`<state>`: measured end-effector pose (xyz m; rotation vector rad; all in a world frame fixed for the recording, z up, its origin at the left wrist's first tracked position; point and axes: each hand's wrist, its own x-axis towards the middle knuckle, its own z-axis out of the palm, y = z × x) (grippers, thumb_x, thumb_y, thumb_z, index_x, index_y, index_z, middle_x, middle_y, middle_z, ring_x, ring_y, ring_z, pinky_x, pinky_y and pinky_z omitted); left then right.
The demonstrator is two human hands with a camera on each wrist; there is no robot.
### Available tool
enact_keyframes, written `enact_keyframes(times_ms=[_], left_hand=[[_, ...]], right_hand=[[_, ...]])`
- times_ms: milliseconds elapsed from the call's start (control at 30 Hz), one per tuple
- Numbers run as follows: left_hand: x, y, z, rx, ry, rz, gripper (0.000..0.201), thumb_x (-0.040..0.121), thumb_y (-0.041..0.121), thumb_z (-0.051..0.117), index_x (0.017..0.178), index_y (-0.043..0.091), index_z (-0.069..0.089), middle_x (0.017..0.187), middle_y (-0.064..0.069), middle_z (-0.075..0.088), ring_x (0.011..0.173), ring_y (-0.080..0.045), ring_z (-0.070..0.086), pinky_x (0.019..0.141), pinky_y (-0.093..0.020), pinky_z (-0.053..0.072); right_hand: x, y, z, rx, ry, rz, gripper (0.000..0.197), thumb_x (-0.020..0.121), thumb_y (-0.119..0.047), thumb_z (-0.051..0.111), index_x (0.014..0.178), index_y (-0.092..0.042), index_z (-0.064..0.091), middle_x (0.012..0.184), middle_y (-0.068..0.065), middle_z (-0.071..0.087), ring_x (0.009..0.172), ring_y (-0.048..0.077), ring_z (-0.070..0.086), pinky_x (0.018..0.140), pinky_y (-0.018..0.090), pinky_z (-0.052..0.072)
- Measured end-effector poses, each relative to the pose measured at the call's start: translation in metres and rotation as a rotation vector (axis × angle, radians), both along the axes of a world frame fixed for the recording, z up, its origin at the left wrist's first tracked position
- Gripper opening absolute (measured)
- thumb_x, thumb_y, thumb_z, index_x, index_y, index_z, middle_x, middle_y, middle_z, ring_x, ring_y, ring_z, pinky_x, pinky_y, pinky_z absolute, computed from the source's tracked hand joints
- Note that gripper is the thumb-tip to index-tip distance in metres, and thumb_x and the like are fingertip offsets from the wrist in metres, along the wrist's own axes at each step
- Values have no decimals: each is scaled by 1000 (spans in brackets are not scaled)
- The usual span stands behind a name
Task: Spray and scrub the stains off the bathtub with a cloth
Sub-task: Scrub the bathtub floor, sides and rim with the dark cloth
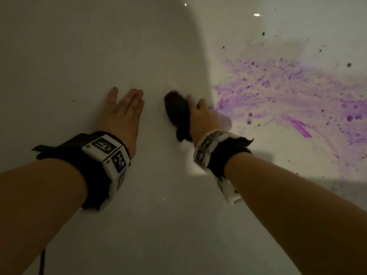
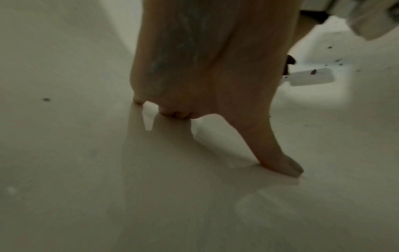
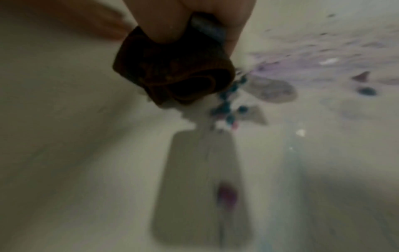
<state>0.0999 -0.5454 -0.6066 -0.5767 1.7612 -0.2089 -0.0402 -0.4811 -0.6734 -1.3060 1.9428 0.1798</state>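
My right hand (image 1: 200,114) grips a dark brown folded cloth (image 1: 177,111) against the white bathtub wall (image 1: 99,46). The right wrist view shows the bunched cloth (image 3: 172,75) held in my fingers, blurred. My left hand (image 1: 123,108) lies flat and open on the tub surface to the left of the cloth, fingers straight; in the left wrist view the left hand (image 2: 205,85) presses its fingertips and thumb on the tub. A wide purple stain (image 1: 288,92) with dark specks spreads over the tub to the right of the cloth. Blue and purple specks (image 3: 228,105) sit just beside the cloth.
Scattered dark specks (image 1: 349,65) dot the lit part of the tub at the upper right. A single small speck (image 1: 73,100) lies left of my left hand. The left half of the tub is in shadow. No spray bottle is in view.
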Motion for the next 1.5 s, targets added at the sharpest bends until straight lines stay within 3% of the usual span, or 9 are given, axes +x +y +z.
enact_keyframes(times_ms=[133, 267, 433, 533, 667, 967, 1267, 1367, 1500], left_hand=[[-5, 6, -7, 7, 194, 172, 91, 93, 52, 39, 146, -1, -12, 154, -20, -17, 144, -31, -10, 113, -55, -2], [-35, 11, -5, 196, 1022, 1312, 59, 92, 43, 47, 142, 13, 36, 142, -6, 45, 129, -21, 43, 101, -28, 33], [-72, 18, -14, 441, 1092, 2065, 45, 88, 29, 56, 122, -1, 55, 118, -19, 62, 105, -32, 61, 83, -36, 52], [-88, 7, -30, 198, 1239, 1961, 53, 80, 26, 70, 122, 0, 53, 118, -17, 61, 104, -33, 61, 92, -45, 50], [-106, -37, -32, -112, 1415, 1625, 60, 78, 33, 72, 124, 3, 48, 121, -15, 58, 108, -31, 58, 94, -43, 48], [-157, -149, -15, -722, 1292, 769, 78, 93, 28, 51, 148, 1, 3, 153, -25, 5, 141, -38, 13, 118, -41, 11], [-191, -81, -75, -282, 1093, 366, 40, 89, 3, 49, 129, 1, 48, 123, -23, 47, 111, -39, 46, 78, -45, 44], [-182, -33, -69, -34, 1125, 127, 42, 43, -4, 82, 82, 1, 68, 77, -18, 60, 66, -35, 60, 40, -29, 45], [-165, -26, -56, 208, 1187, 69, 45, 42, -2, 84, 84, 10, 73, 74, -9, 63, 61, -29, 62, 43, -31, 53]], right_hand=[[-26, -15, 6, -180, -85, -289, 56, 90, -31, 51, 142, -25, 30, 121, 11, 43, 105, 32, 51, 91, 44, 44], [-14, 14, 21, -470, -487, -309, 44, 91, -20, 52, 134, -22, 47, 98, 5, 54, 87, 18, 54, 69, 7, 34], [-34, 20, 14, -407, -536, -374, 41, 93, -18, 52, 134, -17, 48, 111, 11, 58, 101, 24, 55, 74, 9, 27], [-76, 15, 12, -397, -254, -229, 47, 93, -35, 50, 137, -22, 43, 131, 6, 44, 117, 22, 45, 94, 15, 30], [-173, 24, 6, -30, 274, -123, 105, 72, -65, 60, 145, -39, -10, 154, 2, -18, 143, 31, -9, 110, 61, 7], [-217, 37, -12, 242, 254, -166, 128, 59, -59, 75, 140, -42, -21, 149, 6, -32, 139, 43, -13, 104, 69, 18], [-220, 36, -19, 282, 245, -148, 131, 60, -58, 75, 139, -38, -27, 147, 10, -35, 137, 47, -14, 100, 60, 34], [-221, 32, -19, 307, 244, -150, 132, 59, -57, 76, 139, -38, -28, 148, 12, -34, 137, 48, -13, 100, 60, 33], [-221, 28, -15, 330, 238, -142, 132, 61, -56, 76, 138, -36, -30, 147, 14, -34, 137, 48, -13, 104, 63, 28]])
